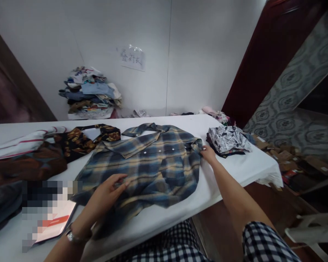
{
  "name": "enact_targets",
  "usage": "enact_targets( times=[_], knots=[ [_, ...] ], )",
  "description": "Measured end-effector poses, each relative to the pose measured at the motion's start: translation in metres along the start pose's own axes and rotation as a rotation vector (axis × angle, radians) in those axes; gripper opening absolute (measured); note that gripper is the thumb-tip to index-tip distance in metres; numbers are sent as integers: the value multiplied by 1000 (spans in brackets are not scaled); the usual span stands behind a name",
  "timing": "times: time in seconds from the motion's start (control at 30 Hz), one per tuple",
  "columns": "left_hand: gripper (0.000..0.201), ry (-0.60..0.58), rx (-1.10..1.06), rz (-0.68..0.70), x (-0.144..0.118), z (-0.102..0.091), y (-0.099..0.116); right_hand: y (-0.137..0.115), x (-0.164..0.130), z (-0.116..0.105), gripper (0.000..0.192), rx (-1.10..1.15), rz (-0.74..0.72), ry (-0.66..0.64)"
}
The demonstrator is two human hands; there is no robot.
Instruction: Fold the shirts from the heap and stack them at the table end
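A plaid shirt [153,160] in blue, grey and yellow lies spread on the white-covered table, its collar [142,128] toward the far side. White buttons run across its front, and a chest pocket [172,167] shows on the right. My right hand [209,155] pinches the shirt's fabric at its right edge. Over the lower left part of the shirt is my left hand [110,187], thumb and forefinger apart with a gap between them. It holds nothing that I can see; whether its fingertips touch the cloth is hard to tell.
Folded clothes with a black-and-white print [228,140] sit at right. Left lie a dark floral shirt [76,143], striped and brown garments [24,160], and a phone-like device [57,222], partly pixelated. A tall clothes pile [91,92] stands behind the table [246,171]. Boxes [287,156] lie beyond the right edge.
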State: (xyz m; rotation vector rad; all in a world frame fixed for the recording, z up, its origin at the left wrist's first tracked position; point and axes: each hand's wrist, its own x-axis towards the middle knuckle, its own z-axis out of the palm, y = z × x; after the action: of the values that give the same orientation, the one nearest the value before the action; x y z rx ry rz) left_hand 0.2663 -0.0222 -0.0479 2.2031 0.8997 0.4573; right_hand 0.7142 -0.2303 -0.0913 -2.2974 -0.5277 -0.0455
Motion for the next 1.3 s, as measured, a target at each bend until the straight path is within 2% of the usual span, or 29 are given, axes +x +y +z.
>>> enact_targets(
  times=[0.13,0.23,0.3,0.37,0.43,0.53,0.57,0.63,0.7,0.8,0.87,0.93,1.0,1.1,1.17,1.23,1.3],
  knots=[
    [50,83,133,21,13,-2,-18,10,16,-22,46,-47,-29,132],
    [49,157,279,32,17,1,-31,24,13,-31,49,-65,-73,183],
    [49,165,388,25,20,5,-40,28,0,-27,46,-33,-188,215],
    [52,120,459,6,22,7,-48,25,-22,-18,39,39,-341,214],
    [53,74,495,0,23,8,-52,13,-55,-12,31,142,-463,79],
    [51,58,475,29,20,7,-49,-12,-117,-13,30,276,-602,-298],
    [51,58,439,38,18,6,-45,-21,-137,-16,32,281,-648,-405],
    [51,43,354,46,11,4,-35,-35,-171,-24,40,228,-710,-537],
    [52,-23,286,24,1,4,-22,-44,-193,-29,49,131,-722,-585],
    [53,-216,225,12,-15,6,-3,-47,-209,-28,56,11,-745,-636],
    [55,-300,224,76,-26,7,5,-46,-212,-23,41,-5,-811,-662],
    [60,-338,263,142,-36,7,10,-46,-213,-20,22,49,-865,-634],
    [67,-379,302,181,-44,6,11,-48,-213,-20,25,154,-853,-550],
    [70,-393,350,211,-50,7,9,-52,-209,-25,21,344,-744,-379],
    [50,-330,377,221,-48,8,7,-54,-205,-27,19,434,-672,-310],
    [25,-249,343,238,-44,10,6,-54,-201,-26,18,449,-610,-331],
    [25,-189,246,205,-39,11,7,-53,-199,-21,18,409,-540,-389]
  ],
)
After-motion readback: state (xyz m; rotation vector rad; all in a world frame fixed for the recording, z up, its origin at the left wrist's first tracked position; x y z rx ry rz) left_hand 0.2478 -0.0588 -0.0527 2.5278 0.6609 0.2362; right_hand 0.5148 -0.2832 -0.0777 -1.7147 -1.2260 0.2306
